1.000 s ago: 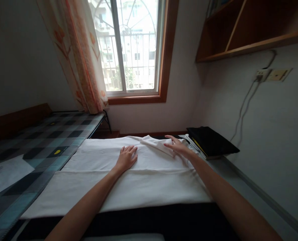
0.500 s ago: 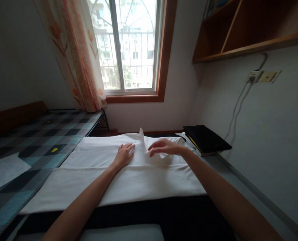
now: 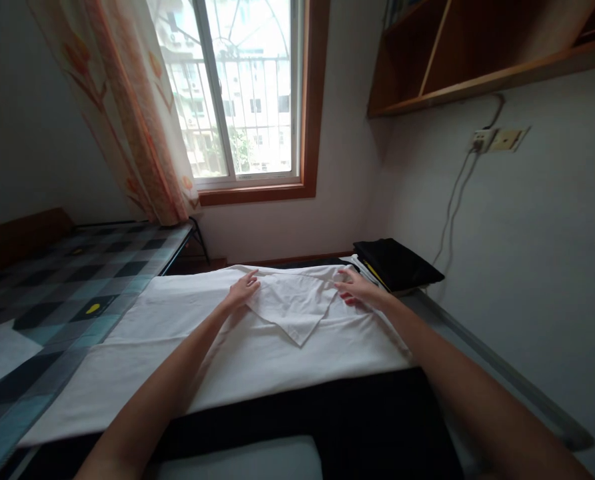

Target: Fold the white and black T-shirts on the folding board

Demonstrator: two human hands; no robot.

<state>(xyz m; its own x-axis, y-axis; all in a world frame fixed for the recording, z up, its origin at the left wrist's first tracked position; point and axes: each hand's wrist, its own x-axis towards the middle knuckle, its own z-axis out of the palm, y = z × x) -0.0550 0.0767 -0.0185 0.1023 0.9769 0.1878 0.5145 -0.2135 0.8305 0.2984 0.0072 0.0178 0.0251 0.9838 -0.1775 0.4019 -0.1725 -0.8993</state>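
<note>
The plaid-covered bed [image 3: 122, 250] runs along the left of the white cloth [image 3: 262, 363], my landmark, with the barred window [image 3: 257, 87] beyond its far edge. The cloth lies spread before me on a black surface [image 3: 377, 413]. The flat black case [image 3: 397, 261] sits just beside its far right corner. A triangular flap [image 3: 295, 303] lies on the cloth, tip towards me. My right hand [image 3: 358, 290], half-curled, is at the flap's right; I can't tell whether it pinches fabric. My left hand [image 3: 244, 291] rests loosely open at its left, gripping nothing.
</note>
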